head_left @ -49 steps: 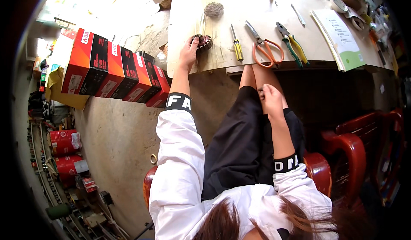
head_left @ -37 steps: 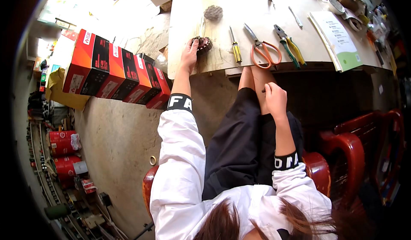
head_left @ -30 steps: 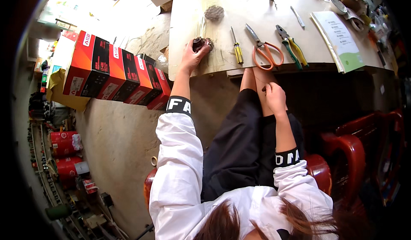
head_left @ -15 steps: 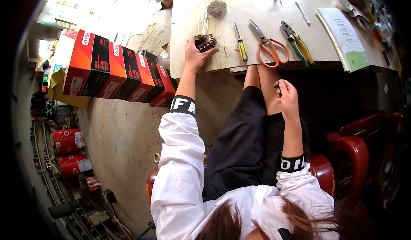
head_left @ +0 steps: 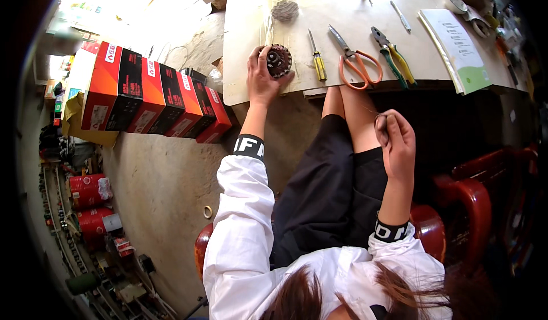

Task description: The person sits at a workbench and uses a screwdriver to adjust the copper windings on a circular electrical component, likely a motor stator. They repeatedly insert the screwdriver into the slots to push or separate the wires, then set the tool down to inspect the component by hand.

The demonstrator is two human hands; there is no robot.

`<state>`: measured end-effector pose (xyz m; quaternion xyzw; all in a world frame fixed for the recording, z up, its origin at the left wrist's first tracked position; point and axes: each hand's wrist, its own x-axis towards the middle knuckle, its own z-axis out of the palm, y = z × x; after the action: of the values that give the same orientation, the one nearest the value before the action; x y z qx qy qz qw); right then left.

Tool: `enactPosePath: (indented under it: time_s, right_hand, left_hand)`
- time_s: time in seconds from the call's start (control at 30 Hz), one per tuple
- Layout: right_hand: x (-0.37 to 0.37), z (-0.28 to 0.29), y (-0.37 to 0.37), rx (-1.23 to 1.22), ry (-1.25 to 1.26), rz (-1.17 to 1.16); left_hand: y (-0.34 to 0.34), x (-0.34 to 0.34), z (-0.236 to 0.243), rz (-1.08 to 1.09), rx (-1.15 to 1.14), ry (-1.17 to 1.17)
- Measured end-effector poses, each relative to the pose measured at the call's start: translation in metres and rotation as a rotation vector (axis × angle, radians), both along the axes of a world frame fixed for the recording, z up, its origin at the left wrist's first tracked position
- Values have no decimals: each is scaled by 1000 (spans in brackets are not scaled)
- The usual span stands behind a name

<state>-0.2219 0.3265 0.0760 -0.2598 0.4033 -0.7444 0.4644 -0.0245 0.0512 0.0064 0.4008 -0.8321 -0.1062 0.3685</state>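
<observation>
My left hand (head_left: 264,83) is closed round a dark, round, toothed metal part with copper windings (head_left: 278,59) at the tabletop's left front. My right hand (head_left: 395,137) is raised beside my right thigh, fingers pinched on a thin wire (head_left: 372,111). To the right of the toothed part lie a yellow-handled screwdriver (head_left: 318,57), orange-handled scissors (head_left: 358,67) and green-and-yellow pliers (head_left: 394,57). A greyish, round bundle (head_left: 285,11) lies behind the held part.
Red-and-black boxes (head_left: 146,94) stand in a row left of the table (head_left: 251,6). A booklet (head_left: 455,49), a pen (head_left: 400,15) and assorted clutter (head_left: 474,9) are on the right side. A red wooden chair (head_left: 462,206) is at right; red drums (head_left: 85,191) are at far left.
The toothed part has turned so its round face shows more, my left thumb now at its near edge. My right hand has moved right and is more upturned.
</observation>
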Motion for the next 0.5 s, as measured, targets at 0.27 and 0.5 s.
enactPosePath:
  time_s: [0.27,0.5]
  right_hand:
    - [56,42,30,64,448,259]
    - [67,41,55,195,420,202]
  left_hand:
    - [5,0,-2,22,41,8]
    - [8,31,9,-99,153,-226]
